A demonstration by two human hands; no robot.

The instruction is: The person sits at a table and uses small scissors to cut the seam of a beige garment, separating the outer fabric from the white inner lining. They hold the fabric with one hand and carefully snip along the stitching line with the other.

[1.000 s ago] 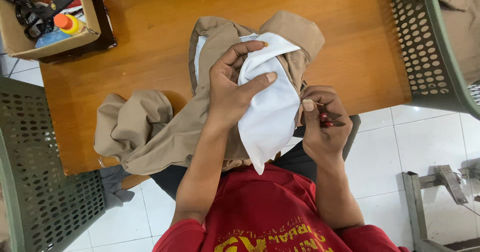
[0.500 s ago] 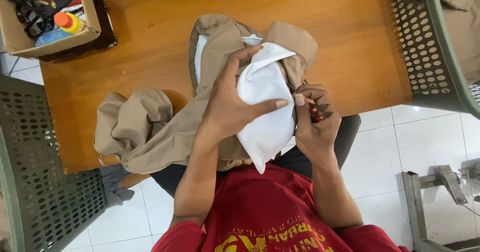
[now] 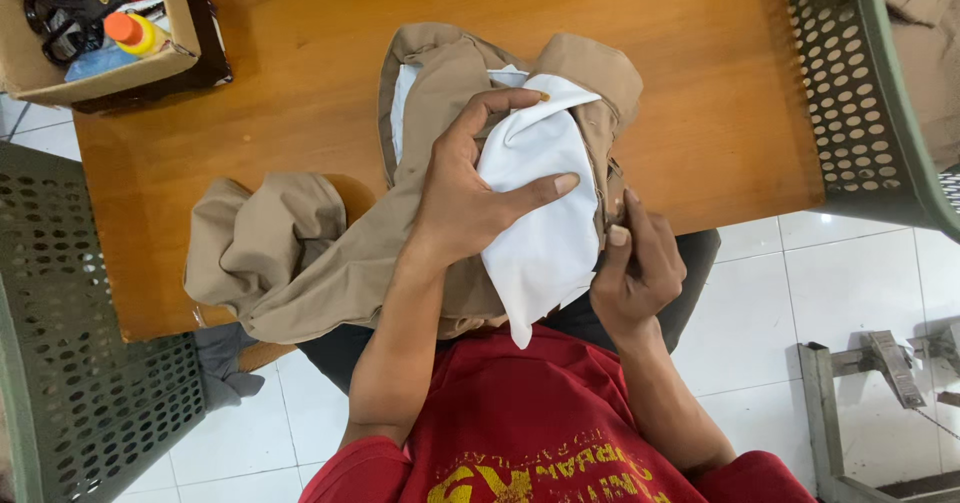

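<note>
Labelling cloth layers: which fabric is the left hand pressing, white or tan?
The white lining: the left hand spreads over it, while the tan garment lies beneath.

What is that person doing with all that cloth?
A person in a red shirt sits at a wooden table with a tan garment bunched on the table's near edge and their lap. The left hand presses on its white lining, turned outward. The right hand is closed at the fabric's right edge; what it pinches is hidden. A cardboard box of tools sits at the table's far corner.
</note>
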